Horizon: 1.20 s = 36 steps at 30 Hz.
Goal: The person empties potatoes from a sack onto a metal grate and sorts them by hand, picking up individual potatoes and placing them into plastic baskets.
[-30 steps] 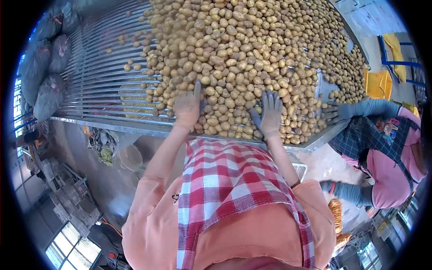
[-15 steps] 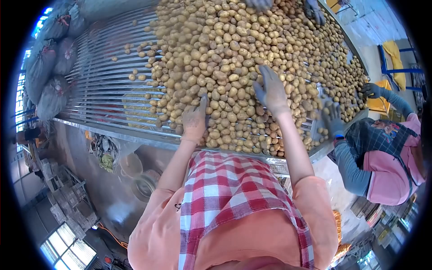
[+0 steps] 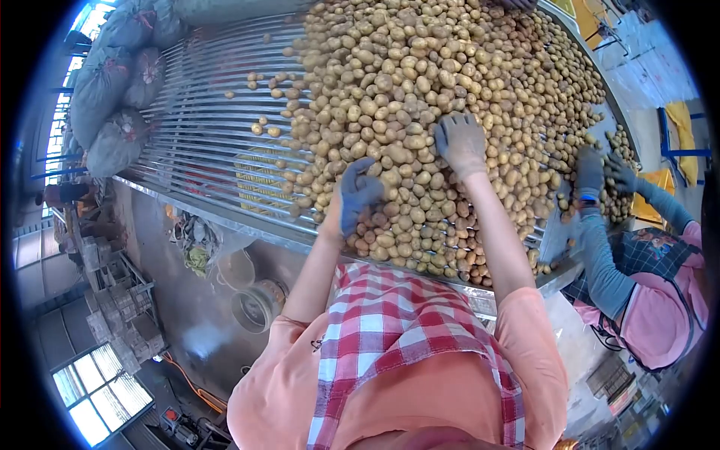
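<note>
A deep heap of potatoes (image 3: 390, 112) covers much of a slatted metal table (image 3: 202, 120). My left hand (image 3: 358, 196), in a grey glove with a blue palm, is over the near-left part of the heap. It is turned on its side with the fingers half bent and apart, and no potato shows in it. My right hand (image 3: 461, 144), in a similar glove, lies back-up on the potatoes farther in, fingers together and thumb apart. Its fingertips touch the heap, and what is under the palm is hidden.
Tied grey sacks (image 3: 112, 97) line the table's left end. At the right, a co-worker's gloved hands (image 3: 590, 176) are at the potatoes. Another gloved hand (image 3: 517, 4) shows at the top edge. A yellow crate (image 3: 262, 184) is visible beneath the slats; a bucket (image 3: 255, 307) stands on the floor.
My left hand has turned from back-up to palm-sideways and bent its fingers. My right hand still rests on the heap. The co-worker's hands at right have come closer together. The view has shifted.
</note>
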### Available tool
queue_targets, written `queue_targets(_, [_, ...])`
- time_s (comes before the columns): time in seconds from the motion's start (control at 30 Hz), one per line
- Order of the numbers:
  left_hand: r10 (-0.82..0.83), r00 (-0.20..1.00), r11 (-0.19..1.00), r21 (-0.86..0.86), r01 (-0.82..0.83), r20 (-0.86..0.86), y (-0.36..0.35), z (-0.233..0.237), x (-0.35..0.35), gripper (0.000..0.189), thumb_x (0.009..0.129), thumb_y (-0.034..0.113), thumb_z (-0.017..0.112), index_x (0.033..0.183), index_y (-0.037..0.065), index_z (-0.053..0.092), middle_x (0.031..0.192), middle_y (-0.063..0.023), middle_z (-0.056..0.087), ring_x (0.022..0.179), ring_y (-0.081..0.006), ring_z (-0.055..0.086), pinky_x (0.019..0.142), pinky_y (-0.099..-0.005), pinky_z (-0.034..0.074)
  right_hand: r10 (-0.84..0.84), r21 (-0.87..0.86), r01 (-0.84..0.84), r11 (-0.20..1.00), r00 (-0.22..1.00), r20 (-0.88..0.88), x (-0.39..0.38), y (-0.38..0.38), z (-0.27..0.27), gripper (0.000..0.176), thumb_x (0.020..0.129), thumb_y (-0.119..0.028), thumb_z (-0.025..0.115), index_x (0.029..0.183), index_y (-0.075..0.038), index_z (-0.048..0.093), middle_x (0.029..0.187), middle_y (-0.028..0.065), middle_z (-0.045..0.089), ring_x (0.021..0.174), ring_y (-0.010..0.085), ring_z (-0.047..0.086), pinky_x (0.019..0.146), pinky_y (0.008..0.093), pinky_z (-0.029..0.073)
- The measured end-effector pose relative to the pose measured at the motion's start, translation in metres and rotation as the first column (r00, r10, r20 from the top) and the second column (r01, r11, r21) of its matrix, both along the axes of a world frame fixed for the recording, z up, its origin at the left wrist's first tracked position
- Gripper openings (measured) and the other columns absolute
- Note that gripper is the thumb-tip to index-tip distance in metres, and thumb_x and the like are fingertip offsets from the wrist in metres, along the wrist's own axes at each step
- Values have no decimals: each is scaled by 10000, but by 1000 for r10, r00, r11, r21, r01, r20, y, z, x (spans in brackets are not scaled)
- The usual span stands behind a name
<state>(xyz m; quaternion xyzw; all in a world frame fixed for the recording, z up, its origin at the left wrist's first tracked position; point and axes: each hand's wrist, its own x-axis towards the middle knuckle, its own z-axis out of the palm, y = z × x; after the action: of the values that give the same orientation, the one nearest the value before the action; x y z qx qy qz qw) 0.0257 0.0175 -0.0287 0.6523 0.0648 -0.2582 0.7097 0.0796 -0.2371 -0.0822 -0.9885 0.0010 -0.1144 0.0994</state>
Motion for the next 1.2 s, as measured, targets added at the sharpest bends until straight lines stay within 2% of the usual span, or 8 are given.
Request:
queue_targets(0.1, [-20,993,694,-717,-71,-118,-4,0,12,403,897,75,571,1280,22,459,1016,-49,550,909,-132,515,776,-243,443,-53,92,49,995,998,41,-46,-21,-19,184,878,-242,568,893,-70,630,896,123,624,872,317,572,763,415,473])
queue_targets(0.27, [-6,961,711,-674,200,278,-25,8,10,338,942,160,519,1252,29,492,1104,-74,554,940,-193,545,793,-289,453,-198,275,202,940,979,-44,-126,-50,-35,165,891,-201,557,886,-47,615,873,159,604,848,361,561,766,459,451])
queue_targets(0.47, [-160,983,718,-695,50,-94,-28,19,12,251,913,158,573,1140,50,561,1108,-101,587,888,-144,564,792,-297,456,-302,246,287,926,953,27,-158,-60,-41,136,873,-161,567,923,-46,621,894,168,604,867,365,558,787,455,439])
queue_targets(0.6, [-192,981,922,-345,175,-13,-24,6,3,186,893,160,577,1032,36,586,802,-4,562,653,-69,536,575,-192,407,-268,430,271,861,961,-69,-154,-43,-15,182,916,-134,541,1019,-6,619,981,153,641,907,309,599,814,381,463])
queue_targets(0.73, [-170,972,985,-61,162,-160,-20,6,-6,207,888,245,599,922,41,620,679,9,541,547,-60,477,482,-220,383,-151,872,451,192,891,-428,-147,-3,-5,279,970,-239,536,1085,7,600,924,61,650,773,84,570,670,191,432])
queue_targets(0.87, [-431,900,884,171,436,-69,-27,1,-2,289,913,241,552,1123,59,635,826,-55,666,698,-135,631,655,-255,513,73,856,500,-132,866,-494,-147,15,3,346,982,-333,497,1136,-33,575,912,42,643,747,88,572,566,177,416])
queue_targets(1.0, [-275,769,873,485,-52,578,9,-25,59,324,908,179,570,1196,33,584,1064,-150,676,979,-228,646,870,-343,497,142,660,452,-600,872,-468,-142,14,-11,448,982,-443,464,1194,-58,547,1057,70,617,788,131,579,570,183,425])
queue_targets(1.2, [-652,706,147,959,-240,277,92,-83,197,233,832,120,473,969,23,634,1008,-199,651,949,-378,631,798,-479,500,152,675,359,-644,925,-348,-136,1,27,559,829,29,507,1376,1,394,1334,149,486,1077,248,580,863,293,493])
